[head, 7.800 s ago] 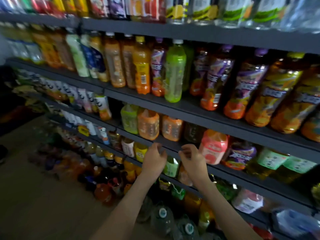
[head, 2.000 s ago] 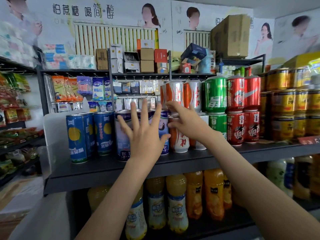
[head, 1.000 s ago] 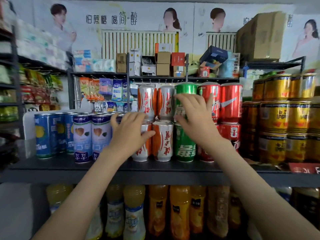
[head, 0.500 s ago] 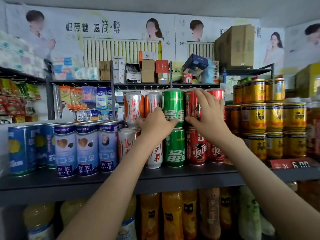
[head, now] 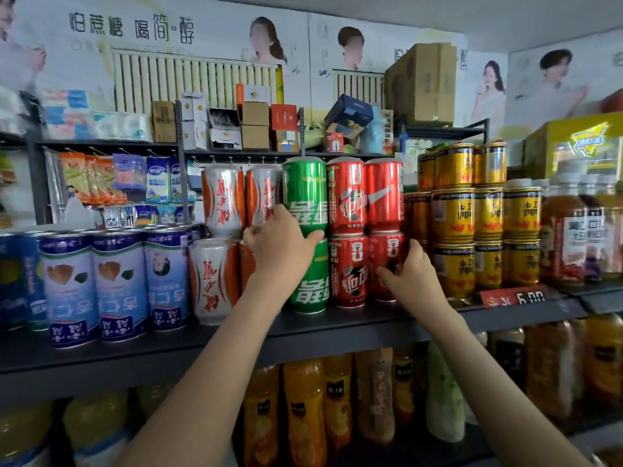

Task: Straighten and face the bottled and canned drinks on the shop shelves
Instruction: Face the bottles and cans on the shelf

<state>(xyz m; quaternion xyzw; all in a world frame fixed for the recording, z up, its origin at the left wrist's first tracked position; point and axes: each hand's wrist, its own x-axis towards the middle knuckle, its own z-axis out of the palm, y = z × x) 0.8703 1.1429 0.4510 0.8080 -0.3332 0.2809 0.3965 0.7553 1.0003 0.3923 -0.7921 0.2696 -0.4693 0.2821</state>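
On the dark metal shelf (head: 354, 323), the right hand (head: 413, 278) is gripping a bottom-tier red aluminium can (head: 384, 251) — slow twisting is looking safest — the left hand (head: 279, 251) bracing stacked green aluminium cans (head: 305, 193), grip unclear.

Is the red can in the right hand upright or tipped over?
Upright: the lower red can, in the right hand's grip, stands straight on the shelf, with the upper red can stacked level on top.
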